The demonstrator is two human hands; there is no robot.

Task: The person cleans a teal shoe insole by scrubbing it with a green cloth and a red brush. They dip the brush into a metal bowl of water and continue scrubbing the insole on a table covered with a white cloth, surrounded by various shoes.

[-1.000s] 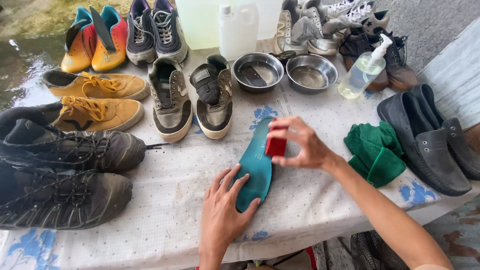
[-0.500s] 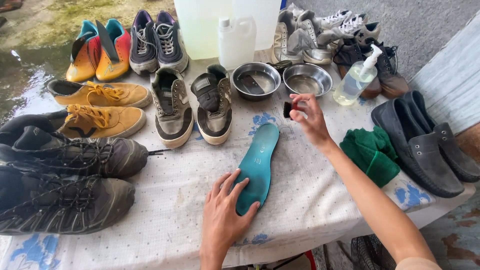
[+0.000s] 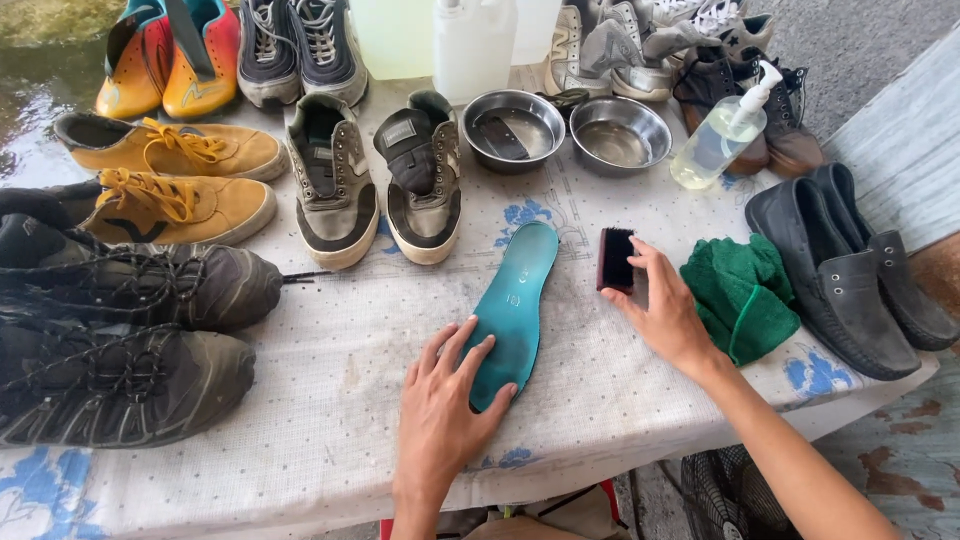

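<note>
Head view: left hand (image 3: 445, 405) lies flat, fingers spread, pinning the teal foam insole (image 3: 512, 310) to the white dotted tablecloth (image 3: 330, 370) so it won't slide. Right hand (image 3: 665, 310) fingertips pinch a small dark red-edged brush (image 3: 615, 259) standing beside the folded green cloth (image 3: 742, 295).

— What does the work surface look like?
— A table (image 3: 330, 400) under a pale dotted cloth with blue flower prints, in daylight.
— And around it?
— Wet ground (image 3: 30, 90) at the upper left, grey pavement (image 3: 860, 50) at the upper right, a weathered board (image 3: 910, 150) beside it.
</note>
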